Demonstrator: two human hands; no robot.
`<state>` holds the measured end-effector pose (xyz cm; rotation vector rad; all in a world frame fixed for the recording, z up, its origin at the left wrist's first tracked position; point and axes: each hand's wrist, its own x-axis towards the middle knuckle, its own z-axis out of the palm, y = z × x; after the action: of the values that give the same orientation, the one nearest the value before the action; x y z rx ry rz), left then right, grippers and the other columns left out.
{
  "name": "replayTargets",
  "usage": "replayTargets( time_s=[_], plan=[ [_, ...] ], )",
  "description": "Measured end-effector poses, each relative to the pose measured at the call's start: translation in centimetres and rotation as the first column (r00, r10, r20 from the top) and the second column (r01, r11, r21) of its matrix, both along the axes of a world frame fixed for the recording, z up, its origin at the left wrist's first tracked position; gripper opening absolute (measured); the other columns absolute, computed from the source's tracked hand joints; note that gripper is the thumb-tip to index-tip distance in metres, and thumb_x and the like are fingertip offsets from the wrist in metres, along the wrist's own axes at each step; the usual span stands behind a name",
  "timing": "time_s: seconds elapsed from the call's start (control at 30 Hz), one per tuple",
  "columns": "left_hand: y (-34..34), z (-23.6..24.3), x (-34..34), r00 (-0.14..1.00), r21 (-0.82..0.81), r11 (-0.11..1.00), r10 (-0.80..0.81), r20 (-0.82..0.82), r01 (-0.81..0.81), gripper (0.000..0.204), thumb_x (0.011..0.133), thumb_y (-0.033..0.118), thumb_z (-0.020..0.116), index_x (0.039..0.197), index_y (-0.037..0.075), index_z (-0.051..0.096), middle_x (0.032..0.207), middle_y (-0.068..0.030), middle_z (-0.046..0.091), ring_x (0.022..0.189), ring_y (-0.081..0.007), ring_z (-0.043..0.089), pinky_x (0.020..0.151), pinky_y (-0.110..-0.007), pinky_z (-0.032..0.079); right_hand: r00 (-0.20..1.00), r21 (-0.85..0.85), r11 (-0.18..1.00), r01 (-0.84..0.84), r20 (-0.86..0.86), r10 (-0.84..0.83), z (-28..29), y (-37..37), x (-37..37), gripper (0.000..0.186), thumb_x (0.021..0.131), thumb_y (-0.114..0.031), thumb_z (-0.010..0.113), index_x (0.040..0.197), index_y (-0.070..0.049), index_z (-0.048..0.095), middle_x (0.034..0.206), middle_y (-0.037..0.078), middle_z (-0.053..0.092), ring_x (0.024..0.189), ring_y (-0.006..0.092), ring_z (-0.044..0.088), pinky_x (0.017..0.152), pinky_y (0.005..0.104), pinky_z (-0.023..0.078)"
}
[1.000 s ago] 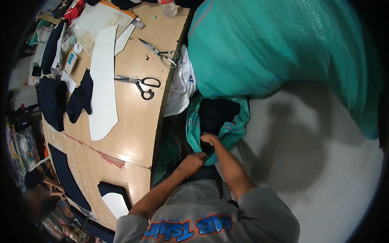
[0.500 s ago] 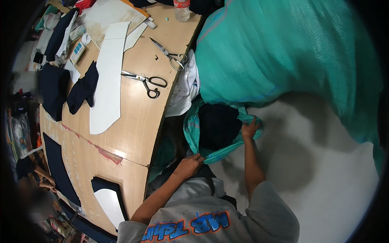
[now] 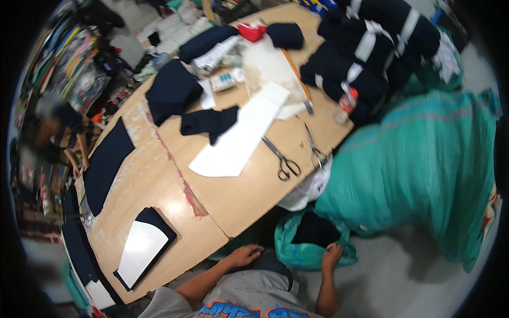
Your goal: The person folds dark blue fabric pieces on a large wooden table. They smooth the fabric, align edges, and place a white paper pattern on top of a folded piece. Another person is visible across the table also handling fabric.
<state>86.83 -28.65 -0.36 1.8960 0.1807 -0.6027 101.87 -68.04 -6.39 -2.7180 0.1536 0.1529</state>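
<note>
A small green woven sack [image 3: 290, 253] stands on the floor beside the table, its mouth folded outward and dark fabric [image 3: 316, 230] bunched inside. My right hand [image 3: 332, 256] is closed on the sack's right rim. My left hand [image 3: 246, 255] is off the sack, between its left side and the table edge, in front of my waist. Its fingers reach loosely to the right and hold nothing that I can see. White cloth [image 3: 310, 192] hangs under the table edge just behind the sack.
On the wooden table [image 3: 164, 185] lie two scissors [image 3: 286, 167], a long white pattern piece [image 3: 238, 138] and dark cut fabric [image 3: 108, 164]. A bottle [image 3: 345, 106] stands at the far edge. A huge green sack [image 3: 408, 164] bulges at right. Another person [image 3: 69, 127] works at far left.
My left hand has let go of the small sack's rim and drawn back left. My right hand stays on its rim. The view has swung up and left, showing more of the table.
</note>
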Motion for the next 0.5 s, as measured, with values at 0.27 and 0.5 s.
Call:
replayTargets(
  time_s=[0.27, 0.5],
  plan=[
    [5.5, -11.1, -23.7, 0.898, 0.406, 0.859, 0.406, -0.169, -0.312, 0.049, 0.104, 0.052, 0.058, 0.134, 0.016, 0.074, 0.129, -0.0203, 0.075, 0.123, -0.0394, 0.070, 0.107, -0.050, 0.054, 0.969, 0.553, 0.798, -0.240, 0.180, 0.166, 4.0, 14.9, 3.8, 0.020, 0.062, 0.013, 0.048, 0.064, -0.003, 0.060, 0.051, 0.003, 0.036, 0.049, 0.0123, 0.041, 0.051, 0.0341, 0.027],
    [3.0, -6.7, -33.8, 0.595, 0.243, 0.600, 0.797, -0.100, -0.763, 0.028, 0.104, 0.020, 0.066, 0.122, 0.001, 0.076, 0.111, -0.0183, 0.080, 0.105, -0.0244, 0.078, 0.093, -0.037, 0.060, 0.881, 0.484, 0.736, -0.473, 0.275, 0.385, 8.0, 23.7, 2.5, 0.017, 0.068, 0.010, 0.055, 0.068, -0.005, 0.063, 0.053, 0.011, 0.045, 0.049, 0.0241, 0.049, 0.052, 0.0396, 0.035]
  ],
)
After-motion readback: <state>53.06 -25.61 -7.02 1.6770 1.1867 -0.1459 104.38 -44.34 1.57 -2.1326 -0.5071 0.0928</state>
